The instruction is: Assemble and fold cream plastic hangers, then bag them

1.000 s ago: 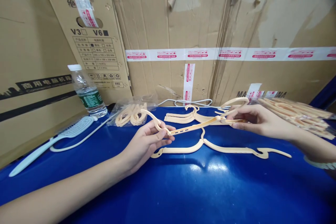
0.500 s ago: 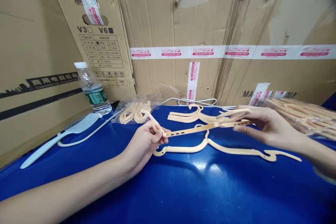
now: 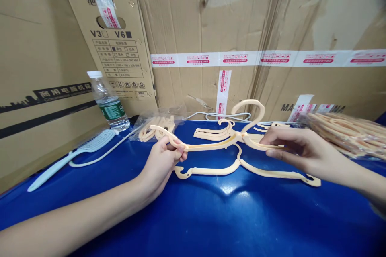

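Between my two hands a beige plastic clothes hanger is held up over the blue table, its hook standing upward. My left hand pinches the hanger's left end, where a curved piece sticks out past the fingers. The other arm of the hanger is gripped between thumb and fingers of my right hand; its far tip is hidden there. Just below lies a second beige hanger, spread out flat with curled ends. Behind it rests a folded beige hanger, partly covered by the held one.
A water bottle and a light blue hairbrush are at the left. Clear bags of beige parts lie back left and right. A white cable runs along the cardboard behind the blue table.
The held hanger has turned so that its hook now points up and its slotted side no longer shows. Both hands still grip its ends.
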`<state>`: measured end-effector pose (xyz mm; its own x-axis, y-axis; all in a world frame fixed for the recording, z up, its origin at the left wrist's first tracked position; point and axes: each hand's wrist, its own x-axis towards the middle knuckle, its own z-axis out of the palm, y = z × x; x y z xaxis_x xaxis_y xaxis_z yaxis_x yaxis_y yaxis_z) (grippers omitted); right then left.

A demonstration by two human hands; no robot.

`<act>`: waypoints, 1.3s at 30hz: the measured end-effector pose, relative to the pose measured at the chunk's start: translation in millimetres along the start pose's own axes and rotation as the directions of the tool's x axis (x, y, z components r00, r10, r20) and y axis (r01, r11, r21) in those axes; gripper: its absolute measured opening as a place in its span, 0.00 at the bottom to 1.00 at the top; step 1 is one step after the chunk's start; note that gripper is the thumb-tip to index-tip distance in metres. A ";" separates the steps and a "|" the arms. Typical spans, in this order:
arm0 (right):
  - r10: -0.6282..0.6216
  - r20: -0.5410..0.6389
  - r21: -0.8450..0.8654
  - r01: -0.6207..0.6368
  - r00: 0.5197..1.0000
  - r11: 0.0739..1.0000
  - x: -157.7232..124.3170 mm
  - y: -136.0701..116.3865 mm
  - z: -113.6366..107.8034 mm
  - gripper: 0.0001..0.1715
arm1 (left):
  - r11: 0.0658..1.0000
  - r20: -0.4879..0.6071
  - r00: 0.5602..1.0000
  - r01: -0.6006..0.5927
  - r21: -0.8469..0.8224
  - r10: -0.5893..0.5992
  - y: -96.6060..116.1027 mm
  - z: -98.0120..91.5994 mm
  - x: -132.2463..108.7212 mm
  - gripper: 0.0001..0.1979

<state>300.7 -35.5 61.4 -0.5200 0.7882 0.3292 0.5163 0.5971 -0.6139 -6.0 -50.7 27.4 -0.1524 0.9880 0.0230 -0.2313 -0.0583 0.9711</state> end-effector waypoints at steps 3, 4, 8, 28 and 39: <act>0.060 0.004 0.016 -0.060 0.998 0.998 0.2 -5.6 -1.1 0.15 | 0.999 0.000 1.000 0.011 -0.032 -0.011 -1.9 -0.2 1.1 0.11; 0.080 -0.006 0.023 -0.080 0.997 0.997 0.3 -6.5 -1.9 0.16 | 0.999 0.002 1.000 0.024 -0.048 -0.024 -2.6 0.1 1.2 0.10; 0.161 -0.075 0.077 -0.155 0.984 0.985 2.3 -5.2 -6.4 0.20 | 0.995 0.026 0.998 0.064 -0.083 -0.062 -3.2 3.3 0.0 0.08; 0.345 0.474 -0.191 -0.288 0.810 0.938 -4.9 -3.0 -16.8 0.11 | -0.077 0.974 0.154 -0.983 0.169 0.165 -17.9 2.1 -65.9 0.12; 0.345 0.469 -0.380 -0.167 0.813 0.910 -7.9 -4.4 -8.5 0.07 | -0.093 0.963 0.256 -0.960 0.263 0.084 -2.2 6.6 -65.1 0.15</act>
<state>308.3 -43.1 67.6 -0.5636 0.7768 -0.2810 0.8152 0.4679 -0.3414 10.7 -114.0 25.4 0.8669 0.3850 0.3165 0.4205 -0.9059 -0.0498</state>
